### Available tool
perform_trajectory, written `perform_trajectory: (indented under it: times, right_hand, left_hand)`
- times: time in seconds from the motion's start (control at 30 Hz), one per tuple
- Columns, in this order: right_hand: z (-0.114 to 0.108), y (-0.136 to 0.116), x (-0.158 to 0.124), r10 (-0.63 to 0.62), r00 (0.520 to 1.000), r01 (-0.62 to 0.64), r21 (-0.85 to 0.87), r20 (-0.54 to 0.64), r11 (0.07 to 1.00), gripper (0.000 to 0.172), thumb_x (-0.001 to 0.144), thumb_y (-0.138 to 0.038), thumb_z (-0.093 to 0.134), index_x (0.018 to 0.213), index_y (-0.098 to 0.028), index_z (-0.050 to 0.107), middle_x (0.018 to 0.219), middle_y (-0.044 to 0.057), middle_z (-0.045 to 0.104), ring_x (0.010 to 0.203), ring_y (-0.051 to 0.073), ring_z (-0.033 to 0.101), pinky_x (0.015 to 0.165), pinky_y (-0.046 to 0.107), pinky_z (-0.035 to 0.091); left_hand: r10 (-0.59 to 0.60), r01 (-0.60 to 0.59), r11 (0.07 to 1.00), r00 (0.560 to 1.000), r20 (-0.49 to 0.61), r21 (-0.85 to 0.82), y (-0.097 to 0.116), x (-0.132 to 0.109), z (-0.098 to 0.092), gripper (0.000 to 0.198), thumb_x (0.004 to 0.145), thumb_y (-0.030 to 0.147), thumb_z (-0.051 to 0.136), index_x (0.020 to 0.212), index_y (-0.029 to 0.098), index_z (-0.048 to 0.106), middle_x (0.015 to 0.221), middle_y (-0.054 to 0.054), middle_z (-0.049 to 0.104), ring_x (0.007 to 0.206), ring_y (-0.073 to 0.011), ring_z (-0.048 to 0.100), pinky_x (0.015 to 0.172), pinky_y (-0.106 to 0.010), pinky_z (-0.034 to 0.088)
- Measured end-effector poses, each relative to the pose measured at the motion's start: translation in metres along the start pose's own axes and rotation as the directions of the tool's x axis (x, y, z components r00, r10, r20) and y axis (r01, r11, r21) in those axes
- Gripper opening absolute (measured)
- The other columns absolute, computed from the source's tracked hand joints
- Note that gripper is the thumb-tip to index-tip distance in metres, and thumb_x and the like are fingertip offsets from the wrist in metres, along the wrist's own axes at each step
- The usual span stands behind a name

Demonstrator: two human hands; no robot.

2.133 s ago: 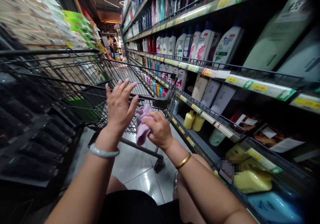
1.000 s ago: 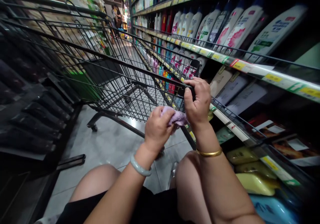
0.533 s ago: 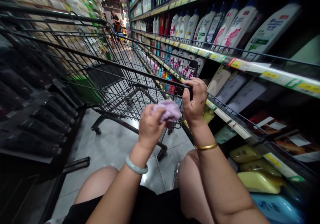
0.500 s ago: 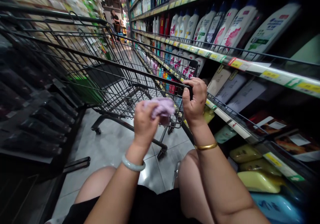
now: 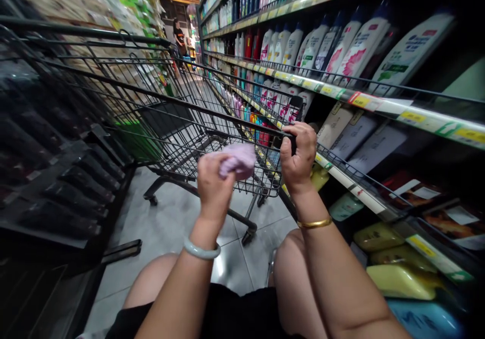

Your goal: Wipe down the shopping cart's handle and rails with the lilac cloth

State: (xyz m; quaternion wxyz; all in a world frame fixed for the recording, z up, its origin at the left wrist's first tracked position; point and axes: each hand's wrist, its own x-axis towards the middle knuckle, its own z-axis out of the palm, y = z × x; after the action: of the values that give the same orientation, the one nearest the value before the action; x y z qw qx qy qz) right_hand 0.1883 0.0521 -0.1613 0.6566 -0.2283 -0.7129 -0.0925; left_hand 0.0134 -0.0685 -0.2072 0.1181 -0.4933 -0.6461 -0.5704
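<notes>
A bunched lilac cloth (image 5: 239,160) is pinched in my left hand (image 5: 214,186), which wears a pale bangle at the wrist. The cloth is held in front of the wire side of a black shopping cart (image 5: 182,107); whether it touches the wires I cannot tell. My right hand (image 5: 299,158), with a gold bangle below it, is wrapped round the dark front corner of the cart's top rail. The cart stands across the aisle before my knees, and its wire basket shows the floor through it.
Shelves with price strips (image 5: 343,90) line the right side, holding shampoo bottles (image 5: 359,43), boxes (image 5: 361,136) and yellow bottles (image 5: 401,278) low down. Dark packaged goods (image 5: 76,187) hang at left. A person (image 5: 179,37) stands far down the tiled aisle.
My left hand has moved slightly left with the cloth, which has changed shape. My right hand stays on the cart's corner. The whole view has shifted a little.
</notes>
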Motion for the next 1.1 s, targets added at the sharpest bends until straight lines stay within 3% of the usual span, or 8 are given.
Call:
perform_trajectory:
  times: [0.07,0.13,0.4,0.63,0.8,0.9,0.97,1.1]
  right_hand:
    - [-0.001,0.002,0.0,-0.011,1.0,0.011,0.023,0.005,1.0,0.023,0.102,-0.036,0.047,0.112,-0.024,0.065,0.109,0.006,0.069,0.117,0.025,0.062,0.109,0.049,0.047]
    - [-0.001,0.005,0.0,-0.012,1.0,0.011,0.048,0.007,0.999,0.025,0.103,-0.04,0.049,0.112,-0.024,0.065,0.109,0.006,0.069,0.117,0.025,0.062,0.109,0.048,0.047]
    - [-0.003,0.019,0.008,0.1,0.995,-0.098,0.109,-0.011,0.989,0.044,0.107,-0.05,0.039,0.094,-0.022,0.07,0.097,0.005,0.07,0.108,0.023,0.066,0.102,0.044,0.05]
    - [-0.014,0.018,0.017,0.196,0.979,-0.199,-0.058,-0.054,0.978,0.05,0.107,-0.049,0.037,0.088,-0.019,0.071,0.105,0.011,0.07,0.111,0.026,0.066,0.105,0.048,0.05]
    - [-0.012,-0.025,0.033,0.131,0.98,-0.08,-0.306,0.151,0.949,0.044,0.105,-0.044,0.039,0.13,-0.022,0.067,0.149,0.014,0.056,0.145,0.032,0.046,0.123,0.06,0.029]
    - [0.005,-0.049,0.035,0.14,0.928,-0.026,-0.318,0.344,0.948,0.047,0.105,-0.045,0.041,0.144,-0.025,0.059,0.146,0.011,0.062,0.14,0.028,0.051,0.127,0.059,0.022]
    - [0.018,-0.056,0.034,0.18,0.912,-0.047,-0.341,0.369,0.939,0.049,0.105,-0.048,0.044,0.144,-0.023,0.059,0.139,0.011,0.067,0.132,0.028,0.055,0.127,0.057,0.02]
    - [0.026,-0.049,0.033,0.223,0.915,-0.108,-0.327,0.337,0.939,0.041,0.105,-0.049,0.045,0.13,-0.025,0.067,0.121,0.007,0.073,0.117,0.026,0.058,0.116,0.048,0.031]
  left_hand:
    - [-0.197,0.198,0.98,0.976,-0.094,0.0,-0.022,0.017,-0.013,0.033,0.079,0.012,0.064,0.109,0.026,0.066,0.118,-0.008,0.065,0.117,-0.0284,0.059,0.108,-0.049,0.05]
    - [-0.252,0.252,0.968,0.965,-0.069,-0.006,-0.037,0.025,-0.017,0.031,0.079,0.015,0.063,0.109,0.024,0.066,0.117,-0.008,0.066,0.115,-0.0303,0.06,0.105,-0.053,0.05]
    - [-0.024,0.06,0.988,0.971,0.24,-0.145,-0.003,-0.018,0.027,0.037,0.071,0.005,0.064,0.1,0.027,0.071,0.109,-0.003,0.071,0.108,-0.0232,0.066,0.096,-0.04,0.057]
    - [-0.241,0.234,0.97,0.96,-0.141,-0.064,-0.034,0.031,-0.013,0.036,0.084,0.01,0.059,0.116,0.024,0.067,0.123,-0.009,0.064,0.118,-0.0256,0.059,0.108,-0.047,0.049]
    - [-0.189,0.189,0.981,0.982,-0.003,-0.043,-0.021,0.021,0.008,0.039,0.074,0.006,0.069,0.107,0.026,0.076,0.12,-0.007,0.064,0.115,-0.0254,0.061,0.107,-0.044,0.051]
    - [-0.13,0.141,0.987,0.982,0.138,-0.072,-0.006,0.002,0.027,0.04,0.073,0.006,0.067,0.105,0.027,0.077,0.113,-0.005,0.066,0.109,-0.0241,0.063,0.103,-0.042,0.053]
    - [-0.094,0.118,0.987,0.975,0.201,-0.109,-0.004,-0.003,0.03,0.042,0.073,0.003,0.064,0.104,0.028,0.077,0.111,-0.004,0.068,0.109,-0.0228,0.063,0.102,-0.04,0.053]
    - [-0.148,0.148,0.984,0.989,0.012,-0.101,-0.018,0.014,0.011,0.041,0.072,0.002,0.067,0.103,0.028,0.079,0.112,-0.002,0.069,0.109,-0.0213,0.063,0.103,-0.037,0.053]
